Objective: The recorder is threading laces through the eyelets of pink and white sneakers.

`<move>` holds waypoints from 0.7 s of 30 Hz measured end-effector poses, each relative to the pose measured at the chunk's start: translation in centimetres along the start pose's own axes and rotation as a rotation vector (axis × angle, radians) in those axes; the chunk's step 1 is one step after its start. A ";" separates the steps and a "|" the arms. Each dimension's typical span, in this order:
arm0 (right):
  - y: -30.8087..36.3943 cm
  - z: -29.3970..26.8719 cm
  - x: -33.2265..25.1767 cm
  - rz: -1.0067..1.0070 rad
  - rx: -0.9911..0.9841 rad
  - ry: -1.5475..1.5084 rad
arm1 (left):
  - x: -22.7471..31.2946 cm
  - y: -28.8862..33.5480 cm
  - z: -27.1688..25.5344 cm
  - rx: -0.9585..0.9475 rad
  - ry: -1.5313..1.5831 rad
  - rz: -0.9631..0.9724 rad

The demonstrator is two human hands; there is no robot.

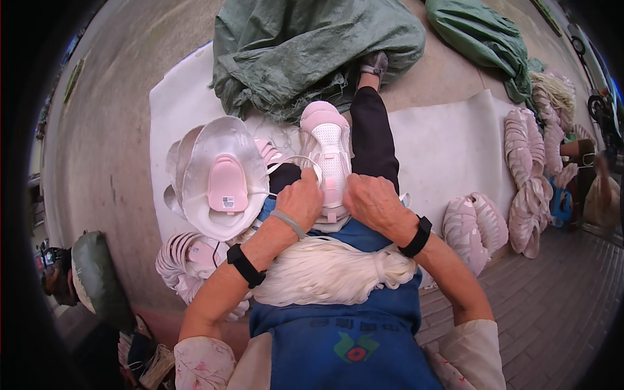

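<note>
Pink-white shoe upper [330,146], perforated middle facing up, lace [298,156] looped left

right grip [376,203] hidden, large green sack [312,58] cropped above

"Where's the shoe [328,146]?"
"Between the left hand [302,201] and the right hand [372,203]. A lace bundle [318,276] lies behind it, across the lap."
"To the left?"
"A basin [244,146] with an insole [227,175] in it, shoe pieces [185,257] behind."
"Ahead?"
"A sack [305,55]; a second sack [481,39] farther right."
"And right?"
"Nested uppers [463,227], with stacked uppers [522,156] beyond."
</note>
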State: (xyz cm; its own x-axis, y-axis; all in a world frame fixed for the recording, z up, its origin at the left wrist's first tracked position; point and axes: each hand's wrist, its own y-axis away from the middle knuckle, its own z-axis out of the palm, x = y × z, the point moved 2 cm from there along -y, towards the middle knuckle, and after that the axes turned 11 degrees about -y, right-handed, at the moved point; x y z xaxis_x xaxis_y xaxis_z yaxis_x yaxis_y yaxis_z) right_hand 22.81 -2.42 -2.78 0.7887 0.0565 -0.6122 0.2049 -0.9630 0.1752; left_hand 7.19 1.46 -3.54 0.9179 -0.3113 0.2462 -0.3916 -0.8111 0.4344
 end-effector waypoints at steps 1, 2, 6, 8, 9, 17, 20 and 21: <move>0.1 -0.3 -0.1 -0.001 -0.003 0.002 | -0.1 0.1 -0.1 0.000 0.004 -0.001; 0.2 -0.6 -0.3 -0.028 -0.007 -0.019 | -0.3 0.2 -0.3 0.003 0.012 -0.002; 0.9 -1.4 0.2 -0.019 -0.086 -0.121 | -0.9 0.2 -0.8 -0.017 0.044 0.005; 1.3 -2.3 1.3 -0.061 -0.119 -0.217 | -1.3 0.3 -1.2 -0.037 0.054 0.000; 1.9 -2.9 2.0 -0.096 -0.149 -0.308 | -1.4 0.5 -1.4 0.025 0.078 0.035; 6.6 -5.9 9.2 0.351 -0.024 -0.572 | -5.0 3.6 -5.8 -0.209 1.136 -0.167; 7.8 -4.4 12.0 0.456 0.104 -0.519 | -7.5 5.3 -6.9 -0.137 1.464 -0.216; 7.9 -3.8 12.7 0.451 0.104 -0.521 | -8.2 6.0 -7.1 -0.131 1.462 -0.216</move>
State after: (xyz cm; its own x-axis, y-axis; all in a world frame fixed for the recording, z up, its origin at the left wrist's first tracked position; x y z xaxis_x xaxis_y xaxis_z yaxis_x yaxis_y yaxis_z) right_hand 36.64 -8.33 -6.29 0.3974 -0.4635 -0.7920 -0.1543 -0.8845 0.4403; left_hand -3.13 2.69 3.15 0.1122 0.6331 0.7659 -0.3354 -0.7014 0.6289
